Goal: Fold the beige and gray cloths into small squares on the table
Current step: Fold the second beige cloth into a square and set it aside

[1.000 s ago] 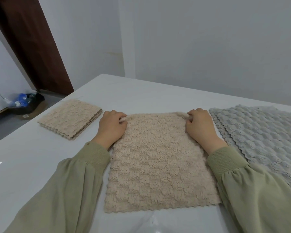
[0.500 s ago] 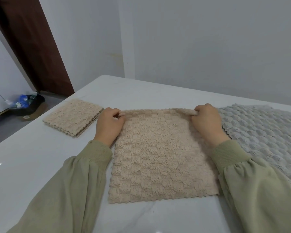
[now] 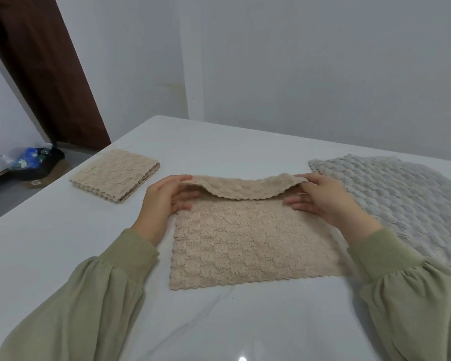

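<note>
left grip and right grip each pinched a far corner of beige cloth; likely needed level pull, corners matched to near hem.

Beige cloth spread on white table, its far edge pinched and raised by left hand and right hand, folded beige cloth laid far left, gray cloth laid right
</note>
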`<state>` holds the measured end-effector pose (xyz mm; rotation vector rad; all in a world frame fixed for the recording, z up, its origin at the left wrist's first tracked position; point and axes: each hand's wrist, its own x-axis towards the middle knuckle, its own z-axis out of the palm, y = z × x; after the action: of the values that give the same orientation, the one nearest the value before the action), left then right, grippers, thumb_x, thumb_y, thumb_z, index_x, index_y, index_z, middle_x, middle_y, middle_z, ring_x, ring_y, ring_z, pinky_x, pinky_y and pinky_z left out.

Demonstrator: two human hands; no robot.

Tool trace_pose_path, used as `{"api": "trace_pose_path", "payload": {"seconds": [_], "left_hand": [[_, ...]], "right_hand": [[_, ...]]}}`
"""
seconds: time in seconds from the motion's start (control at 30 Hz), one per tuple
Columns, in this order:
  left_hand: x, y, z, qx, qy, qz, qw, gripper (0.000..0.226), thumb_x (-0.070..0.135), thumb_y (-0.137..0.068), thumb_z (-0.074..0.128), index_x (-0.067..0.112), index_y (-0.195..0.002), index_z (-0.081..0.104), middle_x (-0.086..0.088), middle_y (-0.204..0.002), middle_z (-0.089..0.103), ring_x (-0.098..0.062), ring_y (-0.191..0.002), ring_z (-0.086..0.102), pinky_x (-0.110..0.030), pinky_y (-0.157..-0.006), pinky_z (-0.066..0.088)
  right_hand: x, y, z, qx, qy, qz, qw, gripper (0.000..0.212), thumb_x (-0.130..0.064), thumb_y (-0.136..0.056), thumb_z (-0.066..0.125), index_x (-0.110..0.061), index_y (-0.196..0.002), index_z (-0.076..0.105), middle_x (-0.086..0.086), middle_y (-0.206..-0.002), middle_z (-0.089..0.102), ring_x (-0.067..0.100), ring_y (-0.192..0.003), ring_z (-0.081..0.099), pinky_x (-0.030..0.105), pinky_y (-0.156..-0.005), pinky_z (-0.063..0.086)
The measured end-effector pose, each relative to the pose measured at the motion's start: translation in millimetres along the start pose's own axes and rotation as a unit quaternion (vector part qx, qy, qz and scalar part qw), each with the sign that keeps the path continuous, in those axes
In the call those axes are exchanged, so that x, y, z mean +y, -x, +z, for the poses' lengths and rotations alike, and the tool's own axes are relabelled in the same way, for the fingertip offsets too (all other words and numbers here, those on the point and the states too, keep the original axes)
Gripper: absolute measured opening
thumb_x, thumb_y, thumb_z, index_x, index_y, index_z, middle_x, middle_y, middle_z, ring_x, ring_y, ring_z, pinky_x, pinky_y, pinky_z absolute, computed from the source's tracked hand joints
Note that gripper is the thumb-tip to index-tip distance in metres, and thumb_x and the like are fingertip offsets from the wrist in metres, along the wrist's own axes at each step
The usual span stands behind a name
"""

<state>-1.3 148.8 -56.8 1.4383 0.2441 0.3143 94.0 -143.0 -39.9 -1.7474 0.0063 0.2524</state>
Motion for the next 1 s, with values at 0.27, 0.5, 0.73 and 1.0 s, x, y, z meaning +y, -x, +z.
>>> {"api": "trace_pose_path", "payload": {"seconds": [0.27,0.5,0.73,1.0], "left_hand": [[5.7,-4.6,-12.6,-0.102,0.038,0.069,0.992,0.043,0.034,-0.095,0.04,0.026,-0.136,0.048,0.008,-0.135,0.052,-0.006,-0.131,0.04,-0.034,-0.109,0.032],[4.8,4.4,-7.7,0.065,-0.004,-0.018,0.998,0.012,0.001,-0.088,0.06,0.003,-0.087,0.071,-0.016,-0.093,0.069,-0.023,-0.081,0.067,-0.025,-0.07,0.057],[-3.2,22.5,-10.8,0.066,-0.523,0.148,0.837,0.02,0.027,-0.082,0.069,0.025,-0.102,0.07,0.007,-0.09,0.055,-0.013,-0.091,0.051,-0.025,-0.081,0.041],[-16.8,26.0,2.7,-0.085,-0.575,0.261,0.771,0.036,0.038,-0.087,0.061,0.019,-0.117,0.065,0.005,-0.114,0.063,-0.016,-0.111,0.05,-0.028,-0.094,0.039]], "right_hand": [[-8.5,15.7,31.8,0.079,0.001,-0.28,0.957,0.041,-0.003,-0.097,0.044,-0.016,-0.136,0.045,-0.015,-0.128,0.052,-0.017,-0.106,0.05,0.005,-0.092,0.04],[13.5,9.3,19.0,0.228,0.134,-0.236,0.935,0.026,-0.006,-0.088,0.049,-0.025,-0.092,0.066,-0.007,-0.089,0.066,0.01,-0.083,0.059,0.023,-0.08,0.047],[32.3,18.0,2.7,0.202,0.399,-0.219,0.867,0.021,-0.005,-0.081,0.054,-0.015,-0.091,0.07,0.003,-0.094,0.053,0.027,-0.099,0.051,0.043,-0.087,0.043],[38.8,23.5,18.7,0.086,0.483,-0.272,0.828,0.026,-0.025,-0.081,0.065,-0.01,-0.102,0.066,0.007,-0.102,0.06,0.027,-0.1,0.051,0.038,-0.088,0.043]]}}
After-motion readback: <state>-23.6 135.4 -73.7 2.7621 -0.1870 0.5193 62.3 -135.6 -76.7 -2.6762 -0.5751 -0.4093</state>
